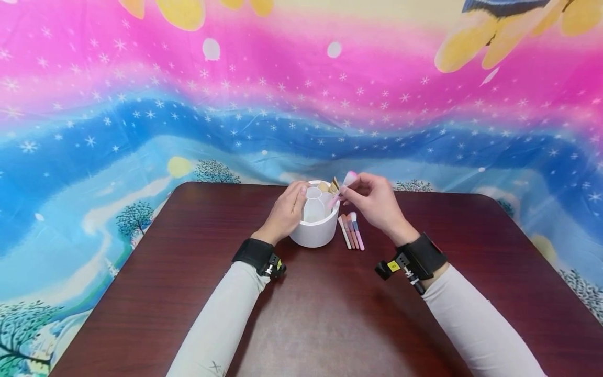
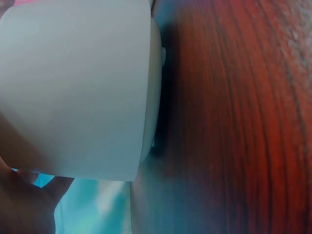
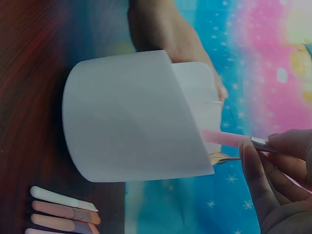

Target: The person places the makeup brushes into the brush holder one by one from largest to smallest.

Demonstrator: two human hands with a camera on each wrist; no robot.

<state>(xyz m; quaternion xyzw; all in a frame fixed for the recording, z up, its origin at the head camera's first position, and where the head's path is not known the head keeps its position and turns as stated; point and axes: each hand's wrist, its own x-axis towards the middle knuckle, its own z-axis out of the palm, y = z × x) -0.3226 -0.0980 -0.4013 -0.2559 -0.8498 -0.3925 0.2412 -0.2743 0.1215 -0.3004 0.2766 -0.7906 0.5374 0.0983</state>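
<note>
A white round makeup brush holder (image 1: 313,234) with inner dividers stands upright on the table. My left hand (image 1: 282,209) holds it by its left side, near the rim; the right wrist view shows that hand (image 3: 168,29) behind the holder. Between thumb and fingers, my right hand (image 1: 374,201) pinches a makeup brush (image 3: 222,138) with a pink handle. Its bristles point up, and the handle's lower end dips inside the holder's right side. Other brushes with tan bristles (image 1: 334,185) stick out at the holder's back right. The left wrist view is mostly filled by the holder's wall (image 2: 83,87).
Several makeup brushes (image 1: 351,230) lie side by side on the table, just right of the holder. The dark red-brown wooden table (image 1: 311,314) ends at a back edge close behind the holder. Beyond that edge hangs a colourful printed cloth (image 1: 282,120).
</note>
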